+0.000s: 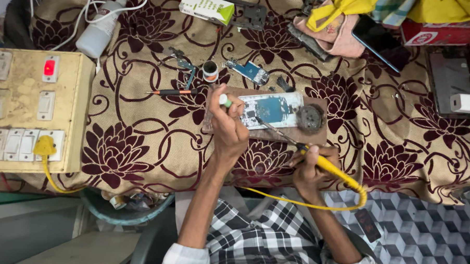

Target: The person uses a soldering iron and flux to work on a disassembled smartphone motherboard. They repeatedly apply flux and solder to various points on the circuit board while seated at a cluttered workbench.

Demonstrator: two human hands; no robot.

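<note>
Right hand (310,168) clamped around the yellow handle of a soldering iron (324,164), tip reaching forward and leftward to the circuit board (269,109). Left hand (228,128) closed on a small white-and-green tube (224,100), pinched between thumb and fingertips just at the board's near-left edge. Board lying flat on a brown wooden block (318,137), directly ahead of both hands, on the flowered cloth of the surface (141,135).

Board likely light, thin, stiff and fragile (best taken by its bare edges, never across the parts on its face). Iron light but hot at the metal end; safe only at the yellow grip, with the yellow cord (300,202) trailing back below the right wrist and apt to tug. Round grey pad (311,118) just beyond the right hand, rough-looking.

Left edge of the board hidden behind the left hand. Iron tip too fine to tell whether touching the board. Small bits ahead of the left hand (screwdriver (172,92), a little round pot (210,70)) hard to make out in detail. Switch box (34,110) far to the left, partly cut off.
</note>
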